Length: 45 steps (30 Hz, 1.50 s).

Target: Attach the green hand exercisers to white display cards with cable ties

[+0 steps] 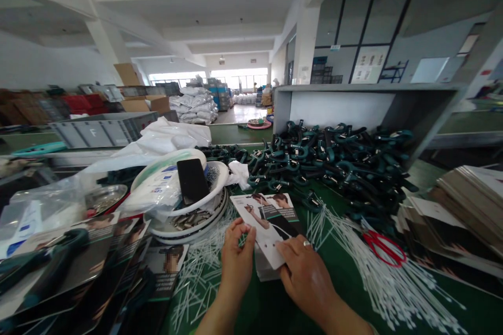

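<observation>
A white printed backing card (271, 243) with small holes tilts above the table in front of me, over more printed cards. My left hand (238, 251) is closed in a pinch at the card's left edge. From the lower right, my right hand (304, 267), wearing a ring, grips the same card with its fingertips. A thin white cable tie (281, 229) curves across the card near the right fingers. Loose cable ties (200, 272) lie scattered left of my hands, and a fanned bundle of cable ties (373, 282) lies to the right.
Dark green hook-ended tools (334, 162) spill from a tipped grey crate (426, 120). Red-handled scissors (385, 248) rest on the ties. Card stacks (471, 209) stand right. Left are carded tools (66, 256) and a white basin (220, 180) with a black phone (192, 181).
</observation>
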Motion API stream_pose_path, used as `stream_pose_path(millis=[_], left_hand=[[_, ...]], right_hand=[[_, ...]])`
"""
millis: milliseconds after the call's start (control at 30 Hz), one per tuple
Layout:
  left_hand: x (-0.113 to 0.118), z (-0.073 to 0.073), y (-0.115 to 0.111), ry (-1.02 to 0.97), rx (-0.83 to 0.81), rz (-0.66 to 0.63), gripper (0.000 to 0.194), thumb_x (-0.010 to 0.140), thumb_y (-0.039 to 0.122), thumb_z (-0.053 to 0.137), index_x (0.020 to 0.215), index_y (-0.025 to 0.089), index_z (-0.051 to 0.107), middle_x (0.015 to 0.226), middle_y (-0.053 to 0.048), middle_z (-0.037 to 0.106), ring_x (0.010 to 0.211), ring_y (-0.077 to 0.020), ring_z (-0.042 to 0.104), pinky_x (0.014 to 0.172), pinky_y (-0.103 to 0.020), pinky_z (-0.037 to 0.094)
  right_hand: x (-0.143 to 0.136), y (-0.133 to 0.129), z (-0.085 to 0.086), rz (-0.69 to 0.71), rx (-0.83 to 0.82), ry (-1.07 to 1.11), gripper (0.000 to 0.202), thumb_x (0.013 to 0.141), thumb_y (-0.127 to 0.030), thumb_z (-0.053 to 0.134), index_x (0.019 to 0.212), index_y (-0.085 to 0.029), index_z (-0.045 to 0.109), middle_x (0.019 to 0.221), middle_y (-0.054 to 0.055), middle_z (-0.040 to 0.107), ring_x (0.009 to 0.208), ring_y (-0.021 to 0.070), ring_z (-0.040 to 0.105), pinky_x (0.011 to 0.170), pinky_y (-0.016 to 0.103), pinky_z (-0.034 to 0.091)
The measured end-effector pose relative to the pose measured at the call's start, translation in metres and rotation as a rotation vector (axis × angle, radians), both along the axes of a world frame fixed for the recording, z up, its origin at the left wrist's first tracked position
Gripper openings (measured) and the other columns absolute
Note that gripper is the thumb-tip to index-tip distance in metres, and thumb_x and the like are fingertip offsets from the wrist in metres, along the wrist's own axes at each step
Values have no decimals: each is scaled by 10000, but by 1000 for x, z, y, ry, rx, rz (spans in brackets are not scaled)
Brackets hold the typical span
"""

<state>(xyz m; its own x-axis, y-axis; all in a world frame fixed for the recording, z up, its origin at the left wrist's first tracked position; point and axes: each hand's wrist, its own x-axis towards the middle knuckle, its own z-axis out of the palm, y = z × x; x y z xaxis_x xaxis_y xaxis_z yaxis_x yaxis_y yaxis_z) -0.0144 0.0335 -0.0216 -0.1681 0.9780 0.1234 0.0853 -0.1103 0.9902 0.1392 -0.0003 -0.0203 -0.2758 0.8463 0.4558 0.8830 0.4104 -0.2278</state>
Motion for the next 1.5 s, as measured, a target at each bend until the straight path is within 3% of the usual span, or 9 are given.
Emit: stream_pose_path(millis=[233,367,600,700,867,1033,1233,1367,1500], left_hand=[[0,-28,4,199,29,-53,228,725,403,619,813,193,625,998,-85,619,1004,-263,521,908,-375,365],[-4,-41,8,258,13,-121,600,645,343,703,1199,191,534,1295,-121,501,1226,-296,393,1049,-414,234],[-12,-57,23,249,15,-285,872,646,339,717,1393,181,298,1482,-126,243,1364,-300,184,1120,-442,122],[-18,-57,25,345,69,-392,791,681,344,690,1380,244,335,1515,-76,145,1384,-289,109,1127,-468,96],[-21,-49,27,372,88,-521,646,787,365,576,1379,272,337,1519,-38,108,1389,-261,91,1132,-464,88],[-19,-46,31,396,77,-584,602,801,361,559,1364,280,364,1520,-17,96,1393,-252,37,1137,-459,61],[-19,-52,27,341,106,-548,617,809,328,558,1379,253,333,1509,-48,178,1388,-255,105,1140,-444,70],[-15,-55,26,111,145,-520,745,761,274,630,1396,226,244,1420,-86,360,1312,-262,313,1114,-438,199],[-11,-58,29,-19,156,-443,795,673,226,715,1339,214,283,1382,-106,395,1301,-268,325,1113,-432,195]], right_hand=[[34,34,22,354,-239,5,190,787,-355,564,884,-234,676,898,38,657,843,189,587,743,290,449],[77,106,27,-213,-193,-127,295,897,-264,388,1040,-184,633,1008,94,649,894,200,599,779,313,431],[78,175,-10,-127,-308,-254,280,748,-67,493,954,-183,643,914,100,684,888,225,617,701,292,424],[86,176,-7,-137,-320,-254,262,730,-113,526,957,-184,635,923,101,679,897,246,612,695,302,426],[118,155,28,-188,-279,-172,316,800,-262,480,1087,-152,556,952,110,656,816,226,615,670,309,449],[97,113,55,191,34,65,309,835,-294,470,1112,-166,519,951,105,627,865,219,586,755,345,471],[59,94,40,478,-2,-48,326,825,-98,405,1128,-172,500,1012,108,626,933,213,576,804,372,481],[63,89,21,541,26,-45,355,832,-86,406,1159,-195,493,1072,108,625,1014,216,573,862,395,474],[72,82,16,594,170,-3,397,835,-59,392,1192,-218,463,1146,101,614,1073,196,564,894,386,476]])
